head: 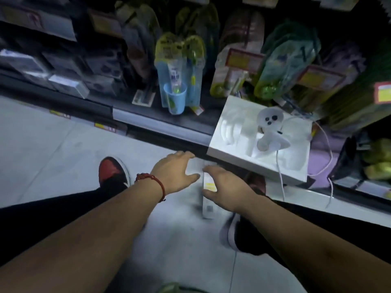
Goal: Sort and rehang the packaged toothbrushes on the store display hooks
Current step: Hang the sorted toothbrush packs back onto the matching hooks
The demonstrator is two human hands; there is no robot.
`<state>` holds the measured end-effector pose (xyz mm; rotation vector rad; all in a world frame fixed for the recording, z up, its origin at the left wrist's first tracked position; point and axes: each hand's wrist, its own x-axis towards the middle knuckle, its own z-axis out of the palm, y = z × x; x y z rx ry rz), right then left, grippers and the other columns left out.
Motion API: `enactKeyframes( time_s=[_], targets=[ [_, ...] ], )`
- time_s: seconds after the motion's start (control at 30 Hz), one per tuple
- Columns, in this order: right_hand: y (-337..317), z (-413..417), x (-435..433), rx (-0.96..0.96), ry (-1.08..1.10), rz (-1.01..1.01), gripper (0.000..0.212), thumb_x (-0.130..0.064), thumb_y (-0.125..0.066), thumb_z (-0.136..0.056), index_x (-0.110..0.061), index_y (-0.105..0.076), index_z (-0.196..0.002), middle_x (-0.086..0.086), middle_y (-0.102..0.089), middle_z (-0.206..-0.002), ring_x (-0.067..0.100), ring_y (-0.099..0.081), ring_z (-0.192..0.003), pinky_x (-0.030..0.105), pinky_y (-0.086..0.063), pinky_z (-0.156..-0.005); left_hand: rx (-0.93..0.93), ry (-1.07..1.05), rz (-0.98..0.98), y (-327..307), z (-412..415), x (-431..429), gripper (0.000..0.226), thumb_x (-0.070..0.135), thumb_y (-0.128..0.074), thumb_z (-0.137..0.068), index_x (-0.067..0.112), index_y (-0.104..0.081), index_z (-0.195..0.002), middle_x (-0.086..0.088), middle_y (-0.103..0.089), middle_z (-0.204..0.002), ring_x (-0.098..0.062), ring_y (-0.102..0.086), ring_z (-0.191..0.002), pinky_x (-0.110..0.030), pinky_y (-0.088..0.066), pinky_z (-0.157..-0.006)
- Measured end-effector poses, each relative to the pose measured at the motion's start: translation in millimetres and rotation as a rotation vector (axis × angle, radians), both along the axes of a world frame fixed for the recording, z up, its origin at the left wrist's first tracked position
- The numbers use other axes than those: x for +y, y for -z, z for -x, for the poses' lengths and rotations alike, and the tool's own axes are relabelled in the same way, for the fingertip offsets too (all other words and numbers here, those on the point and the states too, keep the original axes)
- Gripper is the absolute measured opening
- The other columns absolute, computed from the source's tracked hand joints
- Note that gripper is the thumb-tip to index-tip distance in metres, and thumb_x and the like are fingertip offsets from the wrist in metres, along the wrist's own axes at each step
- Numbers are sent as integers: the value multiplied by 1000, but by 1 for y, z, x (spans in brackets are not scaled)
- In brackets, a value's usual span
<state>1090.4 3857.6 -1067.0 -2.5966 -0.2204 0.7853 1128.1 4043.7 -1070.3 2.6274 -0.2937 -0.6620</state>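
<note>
Left hand [173,169] and right hand [226,187], fingers wide, were positioned over the toothbrush pack [208,205] — slippage could be caused by its flat lie.

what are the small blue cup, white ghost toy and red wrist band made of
The small blue cup looks like translucent plastic: light shows through its wall. The white ghost toy seems soft plush, edges fuzzy and matte. The red wrist band may be knotted cord or beads; it is blurred.
</note>
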Motion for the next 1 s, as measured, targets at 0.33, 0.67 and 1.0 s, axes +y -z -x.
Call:
enactKeyframes(
  time_s=[0.33, 0.67, 1.0],
  targets=[
    [121, -10, -13, 293, 561, -85, 68, -39, -76, -90, -14, -48, -147, 7, -55, -147, 25, -55, -131, 25, -44, -94, 433, -401, 265, 131, 22, -33, 40, 37, -54, -107, 10, -63, -135, -10, -65, -138, -28, -58, -128, -29, -43, -101],
    [169, -23, -17, 340, 665, -82, 63, -44, -73, -89, -14, -52, -140, 11, -56, -141, 28, -57, -125, 28, -44, -97, 864, -1000, 686, 173, 5, -64, 45, 46, -30, -113, 14, -60, -125, -5, -69, -110, -26, -66, -100, -42, -53, -98],
    [140, -11, -7, 410, 932, -389, 21, -23, -65, -98, -4, -71, -105, 16, -71, -100, 24, -65, -85, 30, -52, -76, 786, -845, 685, 141, 23, -56, 23, 15, -55, -105, 11, -66, -125, -16, -80, -103, -32, -79, -94, -41, -64, -89]
  ],
)
